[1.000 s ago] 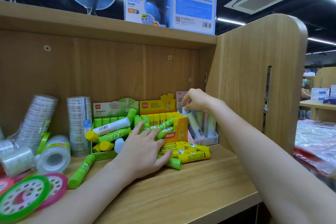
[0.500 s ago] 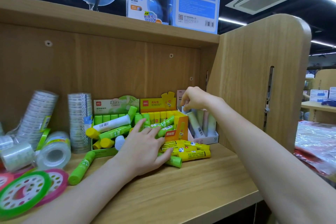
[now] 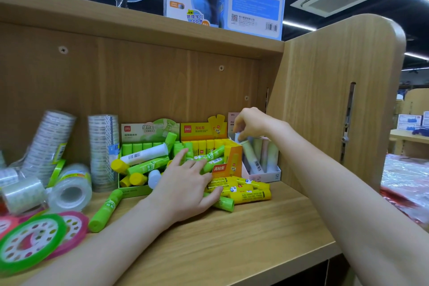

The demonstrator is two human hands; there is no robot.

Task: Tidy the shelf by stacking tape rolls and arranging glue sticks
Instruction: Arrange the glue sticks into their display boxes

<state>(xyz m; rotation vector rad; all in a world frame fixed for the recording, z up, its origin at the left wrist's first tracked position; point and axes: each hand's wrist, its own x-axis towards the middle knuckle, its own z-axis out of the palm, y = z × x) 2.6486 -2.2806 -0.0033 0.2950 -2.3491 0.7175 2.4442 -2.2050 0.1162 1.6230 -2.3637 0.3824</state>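
Yellow glue sticks (image 3: 246,189) lie loose under the flat, spread left hand (image 3: 185,183). Clear tape rolls (image 3: 69,189) crowd the shelf (image 3: 232,234) leftward. The right hand (image 3: 253,123) pinches a pastel glue stick (image 3: 250,155).

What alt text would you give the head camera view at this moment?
A person's right hand pinches the top of a pastel glue stick in a white display box, while the left hand rests flat on loose green and yellow glue sticks. Tape rolls crowd the wooden shelf at left.

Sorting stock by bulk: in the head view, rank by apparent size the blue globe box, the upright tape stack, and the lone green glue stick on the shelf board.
1. blue globe box
2. upright tape stack
3. lone green glue stick, though it lies nearer the camera, which flatters it.
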